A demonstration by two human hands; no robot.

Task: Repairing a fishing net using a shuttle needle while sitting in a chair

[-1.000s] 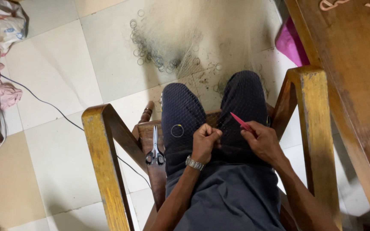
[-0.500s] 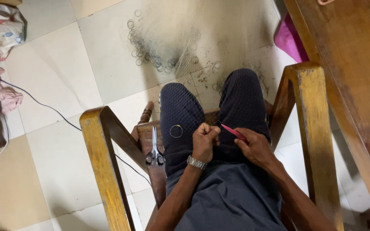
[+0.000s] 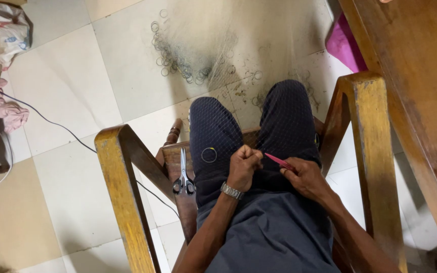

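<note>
I sit in a wooden armchair [image 3: 122, 167] with a fine net [image 3: 218, 55] draped over my dark-trousered knees and spreading onto the floor. My left hand [image 3: 244, 167], with a metal watch on its wrist, is a closed fist pinching the net on my lap. My right hand [image 3: 304, 177] holds a slim red netting needle [image 3: 278, 161] whose tip points toward the left fist. A small metal ring [image 3: 209, 154] lies on my left thigh. Scissors [image 3: 183, 177] rest on the chair seat beside that thigh.
Several metal rings [image 3: 178, 55] edge the net on the tiled floor ahead. A wooden table [image 3: 410, 86] stands at the right, pink cloth [image 3: 347, 45] beneath it. Crumpled cloths [image 3: 1, 30] and a thin cable [image 3: 51, 121] lie at the left.
My right hand with the red needle has shifted slightly toward the left fist; the view has drifted a little. The left hand stays on the net.
</note>
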